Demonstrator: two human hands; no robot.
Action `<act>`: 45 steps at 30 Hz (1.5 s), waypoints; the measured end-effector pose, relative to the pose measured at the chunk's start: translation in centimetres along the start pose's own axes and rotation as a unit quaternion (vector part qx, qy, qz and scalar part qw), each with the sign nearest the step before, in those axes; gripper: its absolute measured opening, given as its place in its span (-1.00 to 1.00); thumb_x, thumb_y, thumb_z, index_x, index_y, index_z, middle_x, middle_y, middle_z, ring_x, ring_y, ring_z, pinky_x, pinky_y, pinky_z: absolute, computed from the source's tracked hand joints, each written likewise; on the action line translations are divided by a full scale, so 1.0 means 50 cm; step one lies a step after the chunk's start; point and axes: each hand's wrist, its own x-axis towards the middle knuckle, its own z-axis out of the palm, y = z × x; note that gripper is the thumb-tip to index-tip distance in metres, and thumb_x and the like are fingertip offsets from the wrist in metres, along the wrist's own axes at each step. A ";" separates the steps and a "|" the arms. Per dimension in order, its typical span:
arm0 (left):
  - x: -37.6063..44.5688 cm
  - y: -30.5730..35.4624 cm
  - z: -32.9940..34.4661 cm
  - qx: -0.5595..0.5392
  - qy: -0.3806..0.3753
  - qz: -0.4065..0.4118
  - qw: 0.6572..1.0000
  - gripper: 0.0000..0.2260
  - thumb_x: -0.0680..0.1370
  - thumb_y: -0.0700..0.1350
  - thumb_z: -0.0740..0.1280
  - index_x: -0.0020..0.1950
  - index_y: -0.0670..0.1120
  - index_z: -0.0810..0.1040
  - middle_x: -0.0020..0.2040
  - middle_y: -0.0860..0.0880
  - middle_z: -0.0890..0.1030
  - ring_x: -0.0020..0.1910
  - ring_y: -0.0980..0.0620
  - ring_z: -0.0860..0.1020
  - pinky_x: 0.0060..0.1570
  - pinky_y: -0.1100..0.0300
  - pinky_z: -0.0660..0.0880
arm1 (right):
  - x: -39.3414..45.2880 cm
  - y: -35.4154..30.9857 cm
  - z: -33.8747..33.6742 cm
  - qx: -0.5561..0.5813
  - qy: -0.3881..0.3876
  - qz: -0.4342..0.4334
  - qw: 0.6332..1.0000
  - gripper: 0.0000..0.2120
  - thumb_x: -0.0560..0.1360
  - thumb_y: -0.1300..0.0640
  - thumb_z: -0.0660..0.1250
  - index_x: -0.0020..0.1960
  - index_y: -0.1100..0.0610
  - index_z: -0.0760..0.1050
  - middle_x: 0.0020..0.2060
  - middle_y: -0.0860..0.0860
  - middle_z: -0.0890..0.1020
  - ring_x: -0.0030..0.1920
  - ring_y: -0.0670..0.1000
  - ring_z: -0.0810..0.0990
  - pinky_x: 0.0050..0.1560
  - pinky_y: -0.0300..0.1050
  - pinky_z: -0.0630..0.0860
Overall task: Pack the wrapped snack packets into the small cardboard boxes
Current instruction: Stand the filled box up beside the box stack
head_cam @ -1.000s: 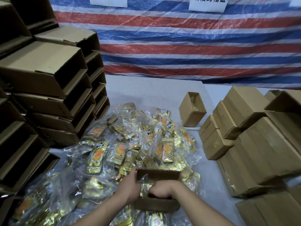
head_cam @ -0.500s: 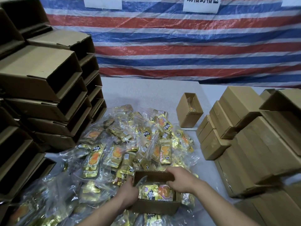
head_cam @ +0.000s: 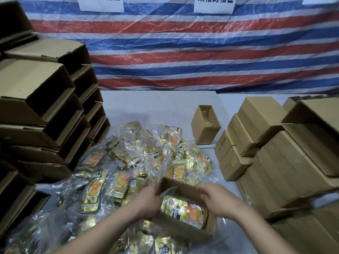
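A small open cardboard box [head_cam: 185,230] sits low in the middle, on top of the snack pile. Gold and orange wrapped packets [head_cam: 185,211] lie inside it. My left hand [head_cam: 148,202] grips the box's left wall. My right hand [head_cam: 214,197] holds its right wall near the far corner, fingers curled over the rim. A heap of clear-wrapped gold snack packets [head_cam: 128,167] spreads over the table behind and left of the box.
Open empty cartons are stacked high along the left [head_cam: 42,110]. Closed small boxes are stacked on the right [head_cam: 271,162]. One open small box with packets inside [head_cam: 205,125] stands alone beyond the heap. A striped tarp [head_cam: 201,48] hangs behind the grey table [head_cam: 156,105].
My right hand has come out of the box, where it pressed packets down, and has taken hold of the right wall. The packets inside now show. The left hand stays on the left wall.
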 end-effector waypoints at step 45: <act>0.588 0.137 0.194 0.619 -0.068 0.145 0.768 -0.11 0.51 0.50 -0.07 0.63 -0.09 -0.01 0.61 -0.21 0.08 0.58 -0.32 0.03 0.44 -0.41 -0.05 | 0.196 0.175 -0.100 0.195 0.286 0.341 0.874 -0.55 0.55 0.34 0.20 0.44 0.22 0.37 0.25 0.29 0.57 0.19 0.36 0.55 0.12 0.09 0.49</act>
